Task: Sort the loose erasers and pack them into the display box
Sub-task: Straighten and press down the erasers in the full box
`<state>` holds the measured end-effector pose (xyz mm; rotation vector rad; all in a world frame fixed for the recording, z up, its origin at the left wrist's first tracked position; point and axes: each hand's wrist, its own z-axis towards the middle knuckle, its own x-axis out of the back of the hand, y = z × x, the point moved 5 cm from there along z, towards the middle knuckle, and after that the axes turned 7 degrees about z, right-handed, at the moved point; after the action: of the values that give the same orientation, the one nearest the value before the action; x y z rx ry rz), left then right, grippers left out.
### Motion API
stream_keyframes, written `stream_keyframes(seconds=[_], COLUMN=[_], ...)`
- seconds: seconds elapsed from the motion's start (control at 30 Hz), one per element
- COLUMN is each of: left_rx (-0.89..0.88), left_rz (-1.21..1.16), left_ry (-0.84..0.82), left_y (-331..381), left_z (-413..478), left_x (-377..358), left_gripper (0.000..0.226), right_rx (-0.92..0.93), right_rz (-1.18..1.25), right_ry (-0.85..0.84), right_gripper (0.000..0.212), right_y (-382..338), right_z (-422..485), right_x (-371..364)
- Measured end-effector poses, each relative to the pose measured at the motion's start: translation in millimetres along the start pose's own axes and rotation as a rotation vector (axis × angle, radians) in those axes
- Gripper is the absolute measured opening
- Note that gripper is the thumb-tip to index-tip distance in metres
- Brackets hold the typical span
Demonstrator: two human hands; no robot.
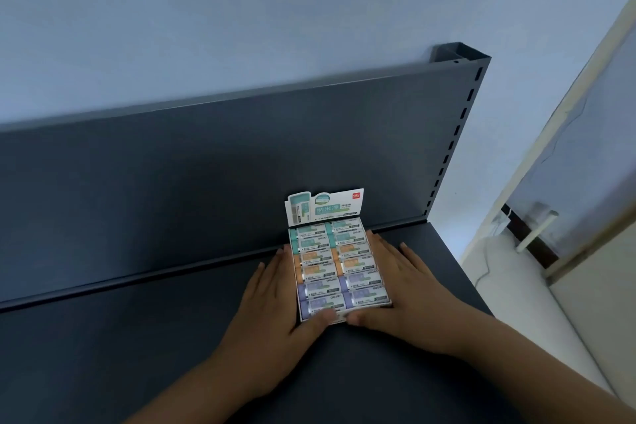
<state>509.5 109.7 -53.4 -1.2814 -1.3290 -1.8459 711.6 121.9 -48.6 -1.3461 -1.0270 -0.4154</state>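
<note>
So the display box sat right between the two hands, on the dark shelf, a bit short of the back panel beyond the fingertips. The left hand lay flat along the box's left wall and the right hand flat along its right wall. Fingers were straight, and both thumbs were tucked against the front edge nearest the person. So the hands were apart, pressing the box from both sides, not curled round anything.

The erasers filled it in two columns: teal sleeves farthest from the wrists, orange in the middle, purple closest to the thumbs. No loose ones in view, so I'd call the packing pretty much done.

Handling-wise, my guess was thin printed cardboard, so the walls would flex under a hard squeeze, and a full load makes it denser than it looks. The sleeves looked glossy and slippery, and it's an open tray, so tipping it would spill them. I'd hold low on the two long sides and slide it over the smooth painted metal instead of lifting. The upright header card at the far end looked flimsy, not a handle.
</note>
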Motion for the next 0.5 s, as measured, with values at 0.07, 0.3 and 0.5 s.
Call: stream_keyframes(seconds=[0.07,0.3,0.5], left_rx=[0.041,0.201,0.267], left_rz=[-0.272,-1.143,-1.194], left_ry=[0.083,0.117,0.164], left_y=[3.9,34.3,34.9], left_z=[2.0,11.9,14.2], left_x=[4.7,0.0,1.4], left_gripper=[0.059,0.041,0.038], right_rx=[-0.012,-0.027,-0.049], right_rz=[0.279,1.148,1.146], right_ry=[0.044,0.285,0.338], right_gripper=[0.106,0.029,0.044], right_y=[-12.0,-35.7,-38.1], right_z=[-5.0,-3.8,-0.2], right_x=[1.0,3.5,-1.1])
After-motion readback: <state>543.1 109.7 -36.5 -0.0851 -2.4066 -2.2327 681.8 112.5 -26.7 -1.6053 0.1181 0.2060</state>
